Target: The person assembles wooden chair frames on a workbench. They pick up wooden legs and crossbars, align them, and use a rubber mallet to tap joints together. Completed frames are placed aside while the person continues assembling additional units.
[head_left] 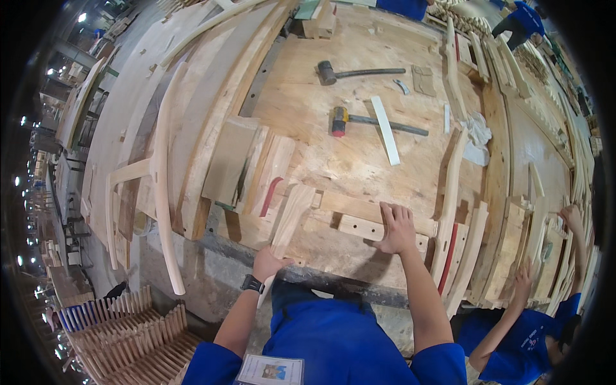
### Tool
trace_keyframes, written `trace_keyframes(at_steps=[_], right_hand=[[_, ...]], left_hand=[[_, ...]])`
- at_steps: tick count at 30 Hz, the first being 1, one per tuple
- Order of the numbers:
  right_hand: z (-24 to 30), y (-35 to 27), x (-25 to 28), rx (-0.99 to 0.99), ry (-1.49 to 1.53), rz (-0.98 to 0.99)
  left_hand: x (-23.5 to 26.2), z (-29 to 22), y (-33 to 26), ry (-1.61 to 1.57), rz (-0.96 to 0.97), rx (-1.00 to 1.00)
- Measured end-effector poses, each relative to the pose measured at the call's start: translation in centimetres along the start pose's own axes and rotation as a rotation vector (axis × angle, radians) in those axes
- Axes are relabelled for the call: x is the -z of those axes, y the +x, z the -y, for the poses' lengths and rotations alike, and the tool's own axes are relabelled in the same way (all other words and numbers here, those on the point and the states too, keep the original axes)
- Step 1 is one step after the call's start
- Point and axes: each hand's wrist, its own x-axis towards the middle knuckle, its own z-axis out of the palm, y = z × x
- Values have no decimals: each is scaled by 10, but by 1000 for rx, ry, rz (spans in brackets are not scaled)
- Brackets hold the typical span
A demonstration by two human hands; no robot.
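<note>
Wooden leg piece [290,221], a flat pale slat that widens toward its far end, lies on the near edge of the plywood workbench [359,160], its long axis running from the near-left corner up and slightly right, away from the person. The left hand [268,262] is closed around its narrow near end, which overhangs the bench edge. Just to the right, a short wooden rail [369,228] with two small holes in its face lies almost crosswise, its long axis running left to right and dipping a little toward the right. The right hand [398,230] rests flat on this rail, fingers spread wide, gripping nothing. The rail's left end sits near the leg piece's wide end; whether they touch cannot be told.

Farther out on the bench lie a yellow-headed mallet [340,120] and a black rubber mallet [328,72], handles pointing right, with a white strip [385,130] laid across the first handle. A white rag [476,138] sits at the right. Curved chair parts [162,173] stack at the left edge.

A rectangular white badge with a blue picture [270,370] hangs on the person's blue shirt at the lower edge. At lower right, another person's hand [524,280] reaches up to stacked slats.
</note>
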Motion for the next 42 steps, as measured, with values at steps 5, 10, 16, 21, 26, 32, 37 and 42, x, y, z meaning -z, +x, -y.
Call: trace_keyframes(at_steps=[5, 10, 16, 21, 26, 32, 37, 42], right_hand=[[-2, 0, 0, 6, -38, -7], [8, 1, 4, -18, -34, 7], [18, -1, 6, -31, -41, -5], [14, -3, 3, -1, -42, -39], [8, -2, 3, 13, -36, -29], [1, -9, 4, -7, -27, -33], [6, -6, 7, -22, -36, 19], [1, -10, 7, -5, -7, -11]], left_hand=[[5, -9, 2, -69, 43, 11], [8, -7, -3, -80, 64, -8], [16, -9, -3, 29, -13, -15], [10, -6, 0, 67, 22, -14], [6, -2, 0, 18, -7, -85], [9, -15, -1, 17, 10, -154], [6, -11, -5, 12, 4, -173], [2, -22, -7, -33, -5, -255]])
